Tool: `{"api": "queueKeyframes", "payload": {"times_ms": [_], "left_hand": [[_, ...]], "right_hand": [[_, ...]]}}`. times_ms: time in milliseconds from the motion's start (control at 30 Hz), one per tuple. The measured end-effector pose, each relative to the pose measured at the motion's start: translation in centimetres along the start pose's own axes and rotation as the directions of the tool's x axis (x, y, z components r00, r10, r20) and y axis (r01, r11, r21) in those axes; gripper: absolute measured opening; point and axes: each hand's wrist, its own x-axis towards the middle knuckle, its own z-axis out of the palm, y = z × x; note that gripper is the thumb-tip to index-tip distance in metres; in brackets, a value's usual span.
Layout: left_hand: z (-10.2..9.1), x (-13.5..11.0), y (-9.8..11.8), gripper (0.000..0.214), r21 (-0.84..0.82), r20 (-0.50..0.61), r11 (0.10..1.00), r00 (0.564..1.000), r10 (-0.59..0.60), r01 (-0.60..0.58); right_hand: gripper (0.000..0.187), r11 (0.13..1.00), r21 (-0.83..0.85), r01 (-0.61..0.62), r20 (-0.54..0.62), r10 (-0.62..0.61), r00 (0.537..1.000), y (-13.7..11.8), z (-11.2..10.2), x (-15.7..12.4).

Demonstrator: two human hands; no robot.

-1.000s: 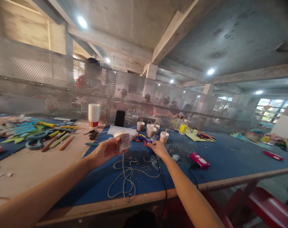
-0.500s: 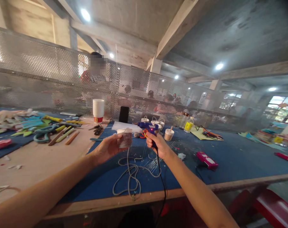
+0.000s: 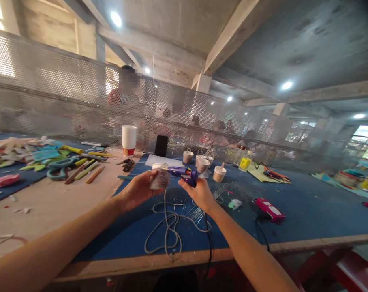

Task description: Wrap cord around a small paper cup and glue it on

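Observation:
My left hand (image 3: pixel 141 185) is closed around a small paper cup (image 3: pixel 159 178) wrapped in grey cord, its white rim on top. From the cup a grey cord (image 3: pixel 166 219) hangs down and lies in loose loops on the blue mat. In my right hand (image 3: pixel 202 192) is a blue hot glue gun (image 3: pixel 185 173), its nozzle pointing left at the cup, close to the upper wrapped side. Whether the nozzle touches the cord I cannot tell. The gun's black cable drops below my right wrist.
Several small wrapped cups (image 3: pixel 202 162) stand behind the gun, near a glue bottle (image 3: pixel 245 161). A stack of paper cups (image 3: pixel 129 140) and a black phone (image 3: pixel 161 146) stand at the back. Left lie scissors (image 3: pixel 60 167) and craft sticks; right, a pink device (image 3: pixel 269 209).
The glue gun has swung down and left, bringing its nozzle to the cup's side. My left hand keeps hold of the cup, and the view has shifted slightly.

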Motion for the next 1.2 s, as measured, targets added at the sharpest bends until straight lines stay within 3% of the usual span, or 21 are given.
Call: {"api": "queueKeyframes", "payload": {"times_ms": [400,833,1200], "left_hand": [[0.1,-0.2,-0.2,0.029,0.017,0.050,0.999,0.998,-0.034,0.033],[-0.4,0.1,-0.6,0.020,0.084,0.003,0.996,1.000,0.001,-0.001],[-0.7,0.3,-0.7,0.028,0.130,0.014,0.991,1.000,0.008,-0.010]], "right_hand": [[0.031,0.999,0.049,0.010,0.001,-0.010,1.000,0.3,-0.3,-0.1],[0.030,0.976,-0.186,0.113,-0.005,-0.116,0.993,1.1,-0.1,-0.2],[0.032,0.906,-0.354,0.230,-0.054,-0.265,0.963,1.6,0.0,-0.4]]}}
